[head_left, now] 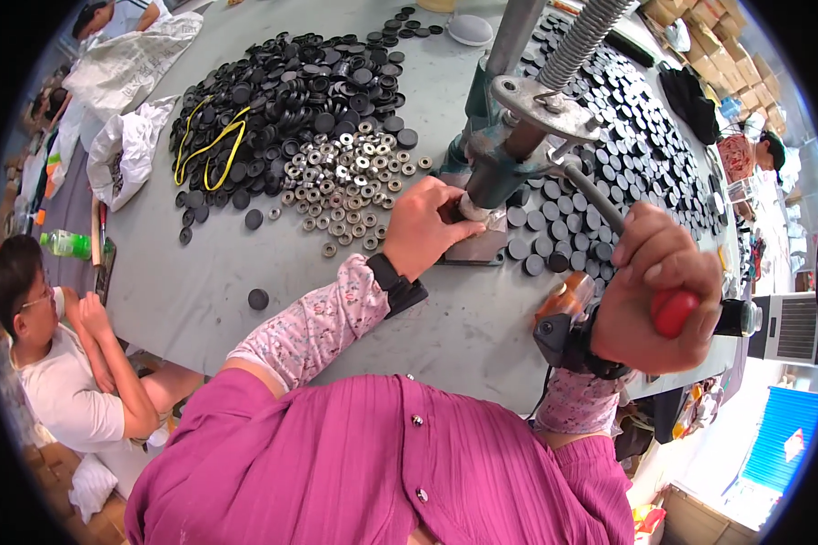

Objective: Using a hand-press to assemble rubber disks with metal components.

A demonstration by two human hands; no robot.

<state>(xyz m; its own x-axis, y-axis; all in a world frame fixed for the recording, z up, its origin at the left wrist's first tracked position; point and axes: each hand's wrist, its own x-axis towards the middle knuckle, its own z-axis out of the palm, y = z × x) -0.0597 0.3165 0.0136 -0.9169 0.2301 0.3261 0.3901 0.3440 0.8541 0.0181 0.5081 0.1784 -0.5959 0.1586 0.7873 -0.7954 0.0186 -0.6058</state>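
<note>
A green hand-operated press (498, 177) stands on the grey table, with a coiled spring and a metal plate on its upper part. My right hand (662, 286) is wrapped around the red-knobbed end of the press lever (595, 195). At the foot of the press, the thumb and fingers of my left hand (423, 227) are closed together beside a pale round piece (472, 209) under the ram. What those fingers hold is hidden. Just left of this hand lie many silver metal rings (345, 177), next to a heap of black round caps (282, 100).
Dark grey discs (627, 136) spread over the table's right side. A yellow cord (232, 150) lies on the black heap. White sacks (132, 150) are at the left edge, where a person (73, 363) sits. Near my right wrist is an orange object (563, 298).
</note>
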